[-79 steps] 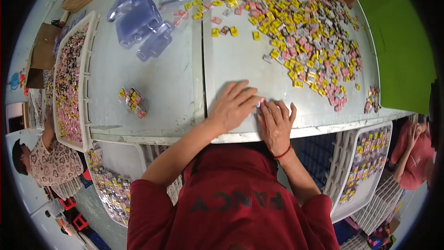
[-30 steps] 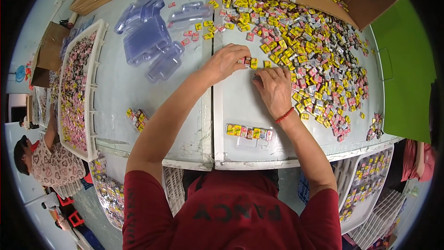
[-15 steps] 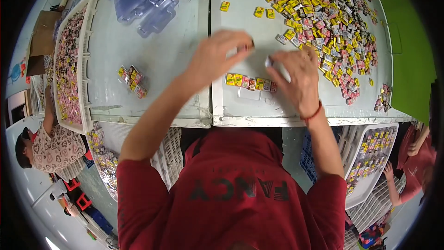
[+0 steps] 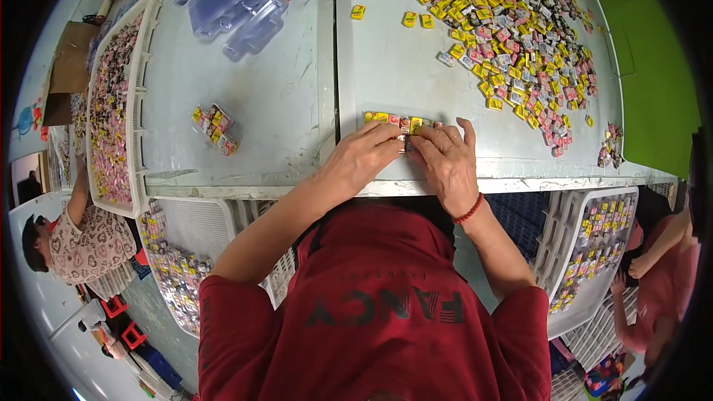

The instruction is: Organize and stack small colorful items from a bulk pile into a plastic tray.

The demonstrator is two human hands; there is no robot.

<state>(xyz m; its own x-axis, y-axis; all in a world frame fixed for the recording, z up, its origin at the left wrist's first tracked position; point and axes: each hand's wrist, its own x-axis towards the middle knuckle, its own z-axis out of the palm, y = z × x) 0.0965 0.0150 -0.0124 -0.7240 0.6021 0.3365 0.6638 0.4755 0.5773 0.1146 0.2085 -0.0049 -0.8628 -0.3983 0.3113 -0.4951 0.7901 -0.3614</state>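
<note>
In front of me, near the table's front edge, lies a short row of small yellow and pink boxes. My left hand is closed at the near side of the row, fingertips pinching a small box that is mostly hidden. From the other side my right hand, with a red bracelet at the wrist, also has its fingertips bent down on the small boxes. The two sets of fingertips almost meet. Farther right spreads a large loose pile of small yellow, pink, white and dark boxes.
A clear-wrapped bundle of boxes lies left of the table seam. Behind it are bluish clear plastic trays. A full white basket stands at the left edge, a green panel at the right. Other people sit at both sides.
Both hands have come down and closer to me, from above the table onto the near side of the box row. Small items seen in the fingers earlier are now down at the row.
</note>
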